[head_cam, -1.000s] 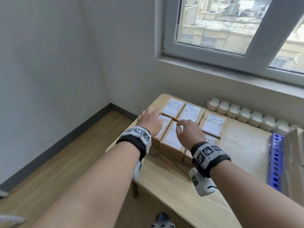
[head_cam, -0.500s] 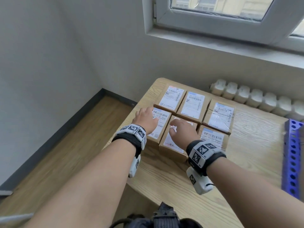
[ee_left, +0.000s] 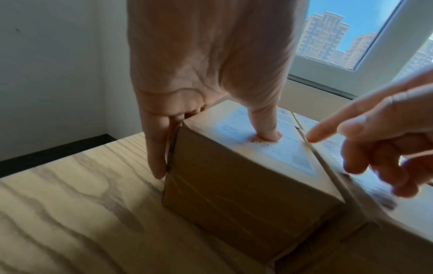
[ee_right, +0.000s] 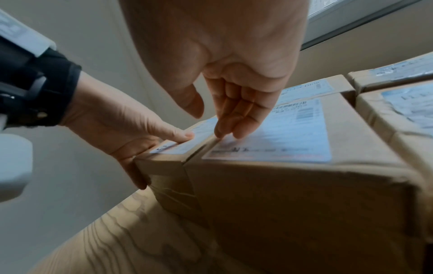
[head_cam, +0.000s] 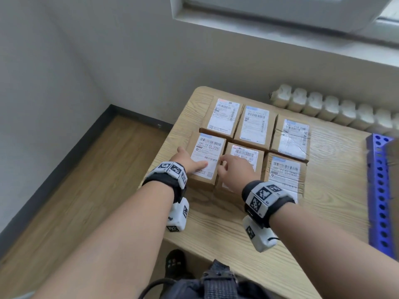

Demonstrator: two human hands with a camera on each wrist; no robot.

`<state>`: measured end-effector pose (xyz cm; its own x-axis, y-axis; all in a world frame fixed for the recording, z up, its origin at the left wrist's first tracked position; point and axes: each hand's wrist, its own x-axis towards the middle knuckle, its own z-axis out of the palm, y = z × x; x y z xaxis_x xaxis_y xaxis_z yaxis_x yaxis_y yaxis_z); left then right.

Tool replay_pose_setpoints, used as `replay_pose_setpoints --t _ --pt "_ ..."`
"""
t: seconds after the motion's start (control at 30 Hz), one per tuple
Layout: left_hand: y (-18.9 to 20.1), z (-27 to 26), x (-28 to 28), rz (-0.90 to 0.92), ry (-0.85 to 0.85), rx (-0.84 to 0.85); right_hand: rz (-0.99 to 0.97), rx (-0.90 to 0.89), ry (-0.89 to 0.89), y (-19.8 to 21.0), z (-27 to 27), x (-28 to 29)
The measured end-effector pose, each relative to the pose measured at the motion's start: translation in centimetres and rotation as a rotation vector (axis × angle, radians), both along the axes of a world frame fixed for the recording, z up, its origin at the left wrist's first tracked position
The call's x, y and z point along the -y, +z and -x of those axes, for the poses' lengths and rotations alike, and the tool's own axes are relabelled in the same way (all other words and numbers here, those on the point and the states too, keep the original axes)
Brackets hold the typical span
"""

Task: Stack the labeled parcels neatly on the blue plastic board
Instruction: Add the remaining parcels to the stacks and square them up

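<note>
Several brown labeled parcels sit in a tight two-row grid on the wooden table (head_cam: 216, 229). My left hand (head_cam: 190, 160) is on the front-left parcel (head_cam: 208, 147): its thumb presses the label (ee_left: 267, 133) and its fingers (ee_left: 157, 157) lie straight down the parcel's left side. My right hand (head_cam: 224, 167) hovers over the front-middle parcel (head_cam: 248, 154), its fingertips (ee_right: 222, 131) touching the seam between the two parcels. It holds nothing. The blue plastic board (head_cam: 380, 190) with round holes lies at the table's right edge, away from both hands.
A white radiator (head_cam: 334, 108) runs along the wall behind the table, under the window sill. A blurred brown box edge (head_cam: 394, 160) shows over the blue board. Bare tabletop lies between the parcels and the board. The floor drops away left of the table.
The view has tilted down. My left hand slid to the parcel's near-left edge. My right hand moved left, off the front-middle parcel's top, to the seam beside the front-left one.
</note>
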<state>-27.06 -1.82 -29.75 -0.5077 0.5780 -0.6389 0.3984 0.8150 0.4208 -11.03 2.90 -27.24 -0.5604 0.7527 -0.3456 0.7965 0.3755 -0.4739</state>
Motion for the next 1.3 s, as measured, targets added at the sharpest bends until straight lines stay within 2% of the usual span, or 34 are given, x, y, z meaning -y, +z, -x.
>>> replay_pose_setpoints --t 0.3,0.5,0.67,0.87,1.03,1.3 --pt "-1.3 2.3 0.2 0.011 -0.062 0.107 0.038 0.163 -0.080 -0.9 2.5 0.9" --pt "-0.8 3.6 2.1 -0.034 -0.017 0.270 0.024 0.165 -0.188 -0.7 3.9 1.9" --pt "0.6 4.0 3.3 -0.140 0.141 0.428 0.041 0.086 -0.294 -0.7 3.9 2.5" --pt "1.8 5.1 4.3 -0.235 0.107 0.497 0.022 -0.043 -0.402 0.1 3.5 4.2" --pt "2.4 5.4 5.5 -0.301 0.104 0.574 0.044 -0.272 -0.433 1.4 3.5 5.7" --pt "3.7 5.3 5.7 -0.365 0.066 0.645 0.165 -0.594 -0.599 3.7 2.8 6.5"
